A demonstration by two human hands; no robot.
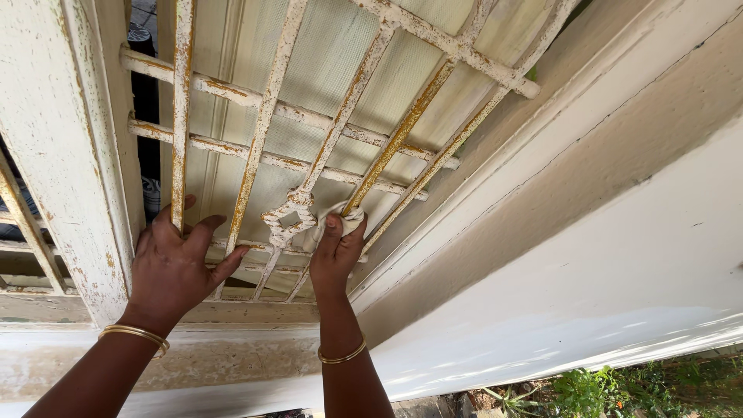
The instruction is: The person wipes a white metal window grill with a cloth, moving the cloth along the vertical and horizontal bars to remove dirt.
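A white-painted window grille [263, 116] with rusty, flaking bars fills the upper middle of the view. My left hand [174, 263] rests on its lower left bars, fingers spread around a vertical bar, holding nothing else. My right hand [337, 251] presses a small white cloth [340, 215] against a slanted rusty bar, just right of a diamond-shaped ornament [290, 215] in the grille. Gold bangles sit on both wrists.
A peeling white frame post [58, 155] stands at the left. A cream wall [604, 193] with a stepped moulding runs along the right. Frosted panes lie behind the bars. The sill [232, 348] is below, green plants [619, 387] at the bottom right.
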